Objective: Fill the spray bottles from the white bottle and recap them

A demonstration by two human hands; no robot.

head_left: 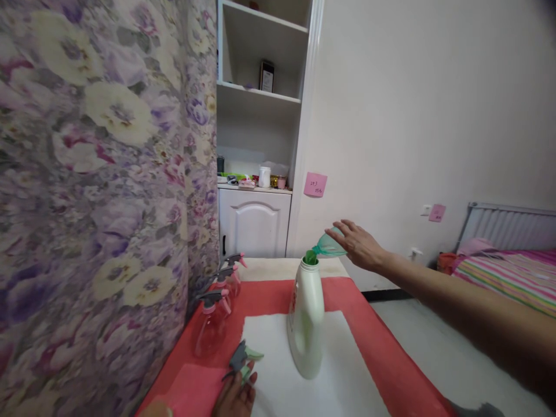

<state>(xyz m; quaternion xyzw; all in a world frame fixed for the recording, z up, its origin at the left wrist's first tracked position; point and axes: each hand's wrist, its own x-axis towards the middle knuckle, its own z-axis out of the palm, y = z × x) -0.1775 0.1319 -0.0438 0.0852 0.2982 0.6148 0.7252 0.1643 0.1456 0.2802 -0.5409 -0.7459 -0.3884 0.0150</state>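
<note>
A tall white detergent bottle stands upright on a white cloth, its green neck open. My right hand reaches out above and right of the neck, fingers closed around a translucent green cap or funnel tilted toward the opening. At the bottom edge my left hand rests on the cloth, fingers curled on a grey and green spray trigger head.
Clear pink spray bottles stand in a row on the red table cover beside a floral curtain. Behind are a white cabinet with shelves, a wall with a pink note, and a striped bed at right.
</note>
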